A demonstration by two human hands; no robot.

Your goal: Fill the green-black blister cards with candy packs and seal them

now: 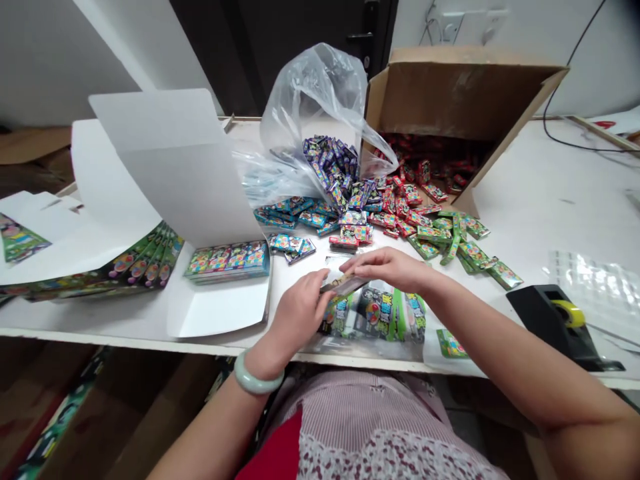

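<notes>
Between my two hands, just above the table's front, is a small flat packet (345,285) in clear film, tilted. My left hand (299,308) pinches its left end with thumb and fingers. From the right, my right hand (387,268) closes over its far edge, fingertips pressed together. Below them lie printed clear plastic bags (385,313) with green and black lettering. Right behind my hands is a short stack of small boxes, with a red box (344,242) nearest. A green box (451,343) lies by my right forearm.
An open white carton (220,313) holds rows of packets (227,260) at left. Purple boxes (333,163) spill from a clear bag (315,87). Blue boxes (285,212), red boxes (400,200) and green boxes (450,237) lie around, before a cardboard box (450,93). A tape dispenser (555,327) stands right.
</notes>
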